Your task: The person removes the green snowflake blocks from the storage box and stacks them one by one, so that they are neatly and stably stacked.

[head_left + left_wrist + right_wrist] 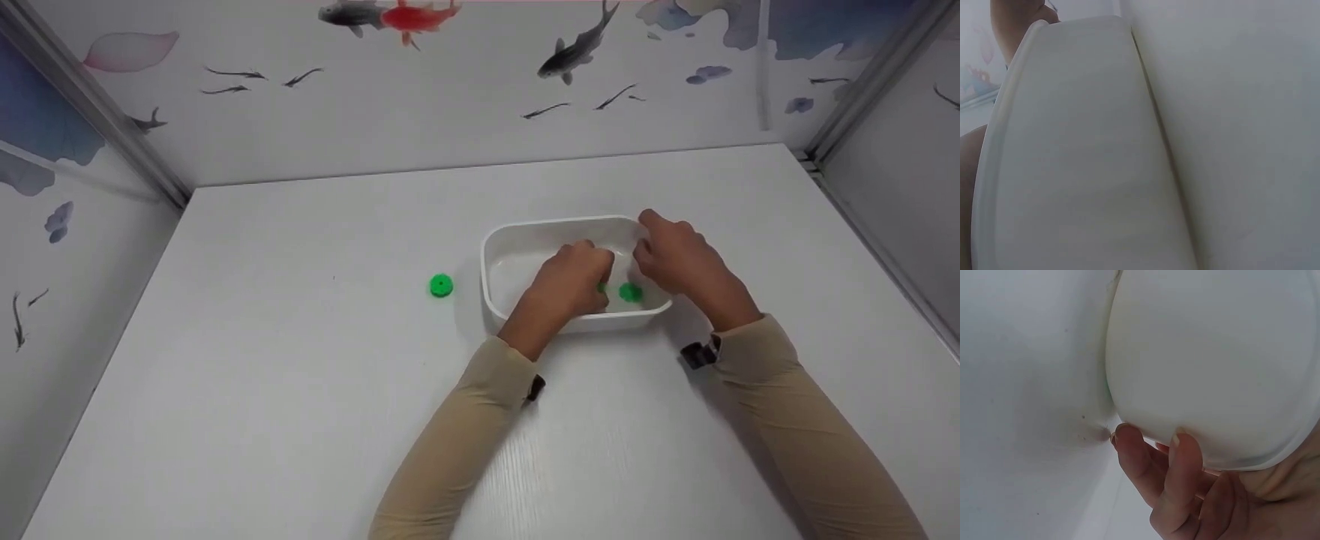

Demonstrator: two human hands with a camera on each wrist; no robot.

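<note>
A white rectangular plastic tub stands on the table. My left hand reaches down inside it with fingers curled, pinching a small green piece mostly hidden behind them. Another round green piece lies on the tub's floor to the right. My right hand grips the tub's right end; in the right wrist view its fingertips press against the outer wall. Outside the tub, to its left, sits a green disc with small holes in its face. The left wrist view shows mainly the tub's outer wall.
The white table extends around the tub. White panels printed with fish and petals stand at the back and sides. Dark straps or camera mounts sit at the sleeve cuffs.
</note>
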